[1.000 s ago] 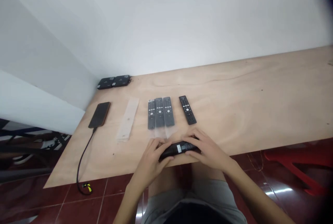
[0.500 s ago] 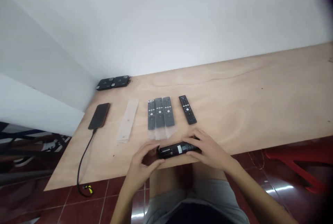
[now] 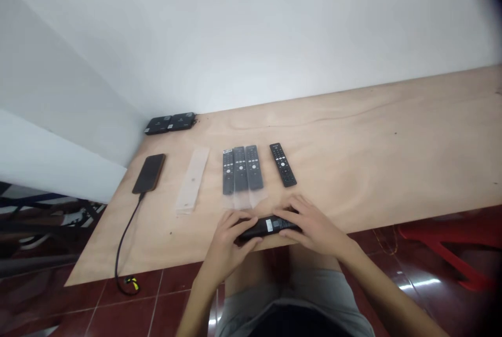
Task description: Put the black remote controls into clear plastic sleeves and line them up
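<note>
A black remote control (image 3: 259,229) lies back side up between my hands at the table's near edge, a white label on its back. My left hand (image 3: 232,237) is closed around its left end, fingers on the far side and thumb on the near side. Its right end sits in the grip of my right hand (image 3: 309,224). The battery compartment at the left end is now covered. Just beyond, another remote (image 3: 283,164) lies keys up. Left of that, three remotes in clear plastic sleeves (image 3: 240,170) lie side by side.
Flat translucent sleeves (image 3: 192,180) lie on the wooden table (image 3: 372,154). Further left is a phone (image 3: 149,173) with a black cable (image 3: 127,232) hanging over the edge. Two black boxes (image 3: 170,123) stand by the wall. A red plastic stool (image 3: 451,248) is at lower right.
My left hand has moved right, onto the remote's left end. The battery compartment that was open half a second ago is now covered. My right hand has stayed in place.
</note>
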The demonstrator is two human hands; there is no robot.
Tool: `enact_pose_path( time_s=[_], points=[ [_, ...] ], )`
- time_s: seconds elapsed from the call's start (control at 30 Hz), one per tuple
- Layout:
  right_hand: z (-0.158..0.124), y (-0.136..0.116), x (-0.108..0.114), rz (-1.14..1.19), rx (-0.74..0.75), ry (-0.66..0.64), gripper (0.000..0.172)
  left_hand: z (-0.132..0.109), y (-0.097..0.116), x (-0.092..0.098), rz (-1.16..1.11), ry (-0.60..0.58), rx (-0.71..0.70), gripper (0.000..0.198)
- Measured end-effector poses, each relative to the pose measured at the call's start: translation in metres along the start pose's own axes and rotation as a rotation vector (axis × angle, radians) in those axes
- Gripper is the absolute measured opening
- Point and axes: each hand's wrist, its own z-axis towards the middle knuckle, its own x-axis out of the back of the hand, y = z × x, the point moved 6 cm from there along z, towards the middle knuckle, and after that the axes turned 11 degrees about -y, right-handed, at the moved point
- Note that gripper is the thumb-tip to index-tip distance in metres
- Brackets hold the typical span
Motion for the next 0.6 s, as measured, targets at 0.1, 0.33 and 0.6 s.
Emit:
enact_pose_path(
  time_s=[0.1, 0.33, 0.6],
  points=[
    [0.000, -0.002, 0.001, 0.002, 0.011, 0.005, 0.047, 0.003, 0.002, -0.002, -0.033, -0.011, 0.010, 0.035],
    [-0.002, 0.000, 0.003, 0.084, 0.067, 0.059, 0.055, 0.006, 0.009, -0.006, -0.047, 0.000, 0.037, 0.036],
    [-0.018, 0.024, 0.008, 0.320, -0.080, 0.292, 0.026, -0.037, -0.031, 0.063, 0.136, 0.368, 0.152, 0.031]
  ],
)
